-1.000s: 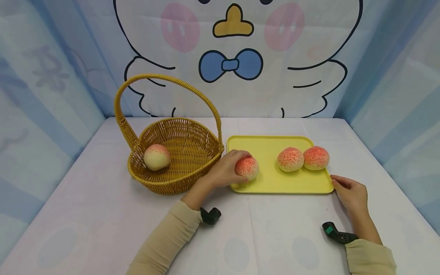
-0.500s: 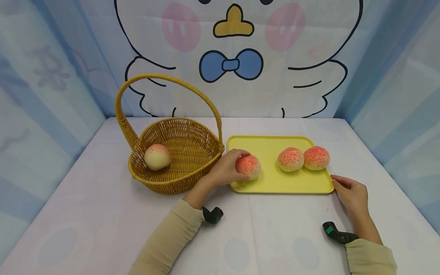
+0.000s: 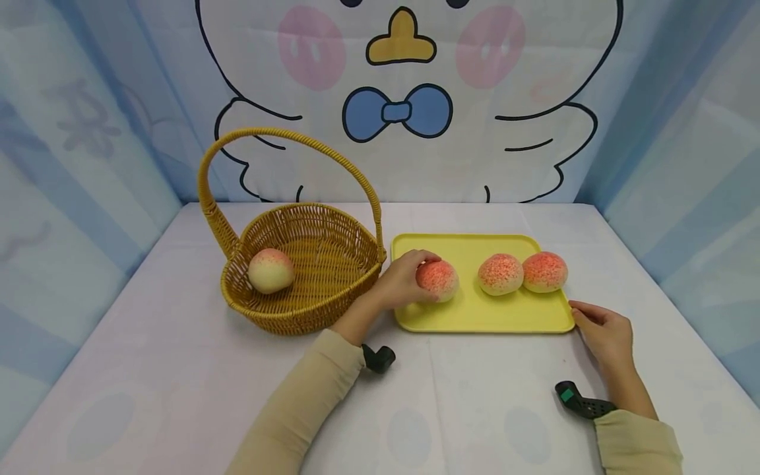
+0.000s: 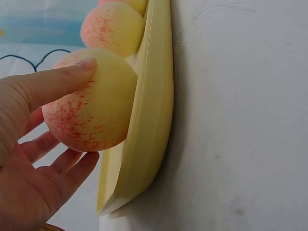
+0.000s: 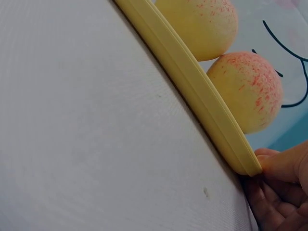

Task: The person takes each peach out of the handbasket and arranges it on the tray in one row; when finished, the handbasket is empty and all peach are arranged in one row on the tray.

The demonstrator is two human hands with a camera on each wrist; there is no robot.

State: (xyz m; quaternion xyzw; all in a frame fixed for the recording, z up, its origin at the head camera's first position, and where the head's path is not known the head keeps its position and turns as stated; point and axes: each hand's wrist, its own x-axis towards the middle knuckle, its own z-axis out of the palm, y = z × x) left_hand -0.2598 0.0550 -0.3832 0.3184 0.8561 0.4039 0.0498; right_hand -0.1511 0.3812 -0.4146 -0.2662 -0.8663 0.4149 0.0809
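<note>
My left hand [image 3: 406,280] grips a pink-speckled peach [image 3: 439,281] over the left part of a yellow tray [image 3: 475,320]. In the left wrist view the thumb lies across the top of that peach [image 4: 103,106] and the fingers curl beneath it. Two more peaches sit side by side on the tray's right half, one [image 3: 501,274] nearer the middle and one [image 3: 545,272] at the right edge. With thumb and fingers my right hand [image 3: 607,336] pinches the tray's front right corner; the right wrist view shows the thumb on the tray rim [image 5: 240,159].
Left of the tray stands a wicker basket [image 3: 303,316] with a tall arched handle [image 3: 297,137]. A paler peach [image 3: 271,271] lies inside it on the left. A white cloth [image 3: 463,402] covers the table, and printed curtains [image 3: 404,165] close off the back and sides.
My left hand has shifted slightly right and away from me along with its peach. The right hand stays at the tray corner, and the basket and other peaches stand as before.
</note>
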